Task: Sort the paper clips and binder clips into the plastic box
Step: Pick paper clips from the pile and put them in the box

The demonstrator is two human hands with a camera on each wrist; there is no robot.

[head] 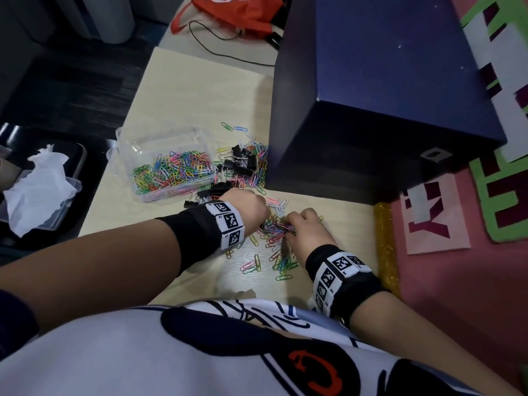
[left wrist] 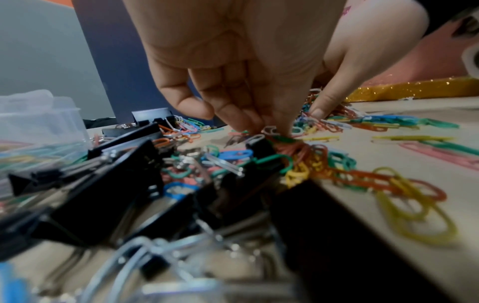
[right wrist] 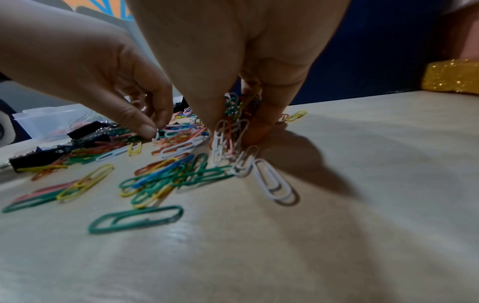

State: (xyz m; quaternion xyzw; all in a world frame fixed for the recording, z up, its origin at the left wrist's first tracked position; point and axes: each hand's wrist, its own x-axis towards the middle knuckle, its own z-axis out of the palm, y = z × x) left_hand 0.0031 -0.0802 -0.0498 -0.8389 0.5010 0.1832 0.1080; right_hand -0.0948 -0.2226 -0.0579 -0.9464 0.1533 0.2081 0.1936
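Observation:
The clear plastic box (head: 123,147) on the pale table holds many coloured paper clips. Black binder clips (head: 241,162) lie mixed with loose clips to its right, and fill the foreground of the left wrist view (left wrist: 124,164). Nearer me, both hands meet over a heap of paper clips (head: 276,226). My left hand (head: 264,221) points its bunched fingertips down and pinches clips (left wrist: 272,131) from the heap. The right hand (head: 290,227) grips a hanging bunch of paper clips (right wrist: 232,123) between thumb and fingers. Several loose clips (right wrist: 134,219) lie scattered toward me.
A large dark blue box (head: 385,95) stands right behind the clips. A gold glitter strip (head: 385,247) runs along the table's right edge. A red bag (head: 234,10) and a black cable lie at the far end. Crumpled tissue (head: 37,190) sits in a tray off the left edge.

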